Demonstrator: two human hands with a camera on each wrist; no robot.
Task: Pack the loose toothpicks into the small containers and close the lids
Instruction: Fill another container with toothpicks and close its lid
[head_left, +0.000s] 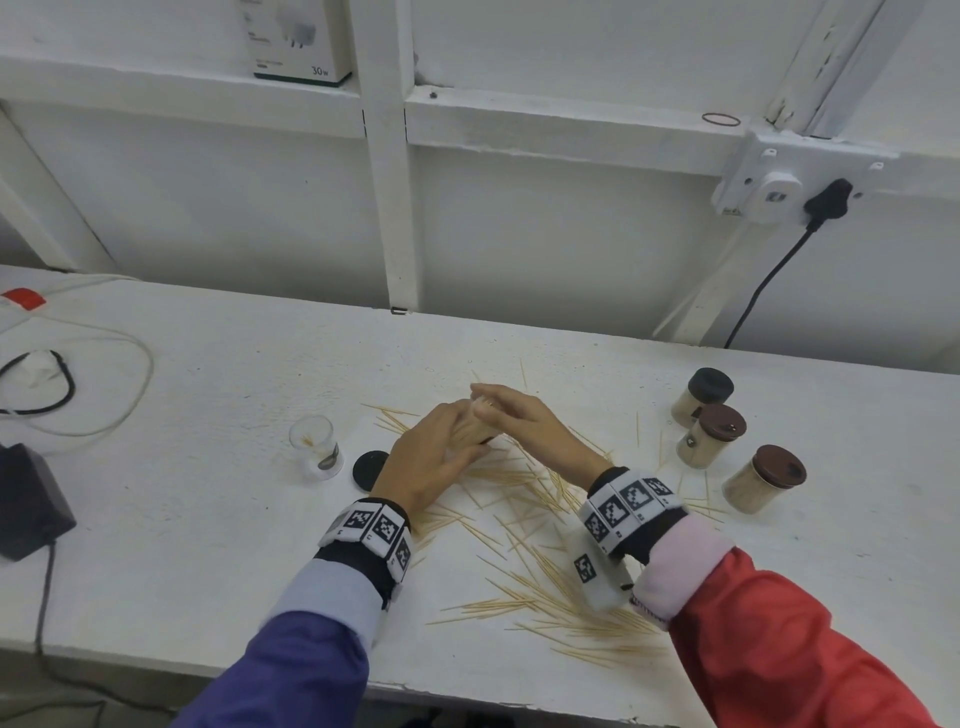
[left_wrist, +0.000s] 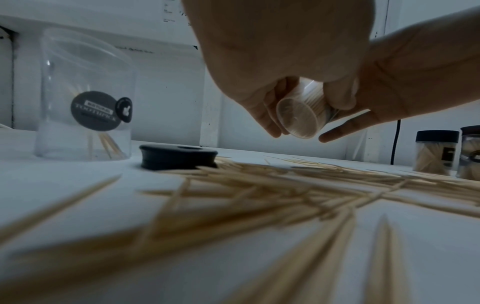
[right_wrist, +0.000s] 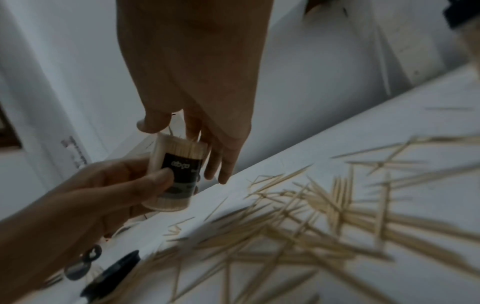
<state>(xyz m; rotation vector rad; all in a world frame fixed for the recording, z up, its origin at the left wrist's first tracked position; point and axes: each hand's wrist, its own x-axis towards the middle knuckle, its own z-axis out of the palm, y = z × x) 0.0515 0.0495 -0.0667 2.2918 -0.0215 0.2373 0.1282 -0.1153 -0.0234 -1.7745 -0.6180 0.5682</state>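
White tabletop (head_left: 208, 519) strewn with loose toothpicks (head_left: 545, 587): our left hand (head_left: 431, 457) grips 1 full container (right_wrist: 176, 174) tilted above it, while our right hand (head_left: 524, 415) rests straight fingers (right_wrist: 221, 164) on its open top.

We see white counter (head_left: 208, 374) against white panelled wall (head_left: 545, 218); ledge (head_left: 156, 78) above holds white box (head_left: 296, 41). Wall socket (head_left: 779, 192) with black plug (head_left: 828, 200), cord hanging. Black adapter (head_left: 26, 499), white cables (head_left: 104, 332) far left. Flat, dim light.
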